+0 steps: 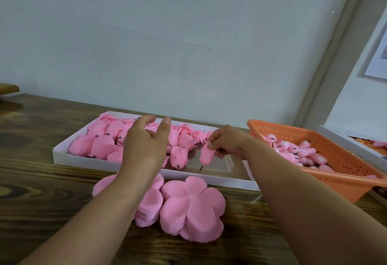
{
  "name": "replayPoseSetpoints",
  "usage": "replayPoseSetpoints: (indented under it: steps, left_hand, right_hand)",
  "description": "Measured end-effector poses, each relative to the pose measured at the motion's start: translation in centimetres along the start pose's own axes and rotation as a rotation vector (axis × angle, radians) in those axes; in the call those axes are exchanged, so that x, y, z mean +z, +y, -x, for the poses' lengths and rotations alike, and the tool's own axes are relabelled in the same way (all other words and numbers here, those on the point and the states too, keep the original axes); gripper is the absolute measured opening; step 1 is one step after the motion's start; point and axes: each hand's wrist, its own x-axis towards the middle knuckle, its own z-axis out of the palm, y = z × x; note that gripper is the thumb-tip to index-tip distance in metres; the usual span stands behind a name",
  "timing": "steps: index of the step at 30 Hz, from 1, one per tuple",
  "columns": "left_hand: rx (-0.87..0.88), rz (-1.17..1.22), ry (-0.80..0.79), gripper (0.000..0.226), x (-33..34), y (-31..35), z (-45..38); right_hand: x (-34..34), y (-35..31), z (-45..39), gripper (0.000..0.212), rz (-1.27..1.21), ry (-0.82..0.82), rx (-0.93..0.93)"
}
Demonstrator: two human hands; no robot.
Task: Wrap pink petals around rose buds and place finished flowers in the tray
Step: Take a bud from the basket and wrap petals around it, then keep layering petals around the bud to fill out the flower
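My right hand [227, 142] pinches a bare rose bud [206, 154] mid-frame over the white tray [146, 171]; my left grip [146, 141] hovers open. Many wrapped flowers [100, 145] fill the tray's left; petal stacks [191, 207] and the basket's buds [301, 151] remain.

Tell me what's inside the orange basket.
The orange basket holds a heap of pink rose buds with short dark stems. Its near wall hides the bottom, so any lower buds can't be seen.

My right hand [228, 142] is pinching a bud [206, 153] over the tray's [146, 169] right end; my left hand [146, 141] is hovering open above the flowers [100, 145].
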Motion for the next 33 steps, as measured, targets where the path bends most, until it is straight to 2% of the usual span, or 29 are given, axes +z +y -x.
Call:
replayPoseSetpoints:
  steps: [5,12,14,18,22,30,33]
  left_hand:
    - [-0.006,-0.002,0.024,0.039,0.0,0.2,0.2]
    - [-0.026,0.006,0.01,0.036,0.2,0.0,0.1]
    - [-0.021,0.006,0.008,0.034,0.2,0.0,0.2]
    - [-0.031,0.013,0.004,0.034,0.1,-0.1,0.3]
    - [-0.029,0.0,0.003,0.034,0.2,-0.1,0.4]
    - [-0.022,-0.033,-0.001,0.034,0.4,0.0,0.6]
    - [-0.016,-0.039,-0.003,0.034,0.3,0.0,0.6]
  right_hand:
    - [1.9,0.1,-0.9,0.017,-0.051,-0.084,0.082]
    - [3.4,-0.1,-1.0,0.012,-0.086,-0.094,0.13]
    - [3.8,-0.4,-1.0,0.011,-0.014,-0.079,0.113]
    - [4.5,-0.9,-0.9,0.024,0.171,-0.078,0.098]
    - [4.7,-0.5,-0.8,0.025,0.136,-0.029,0.105]
    - [4.2,-0.4,0.0,0.03,0.197,-0.044,0.069]
    - [1.9,-0.8,-0.1,0.031,0.303,0.058,-0.019]
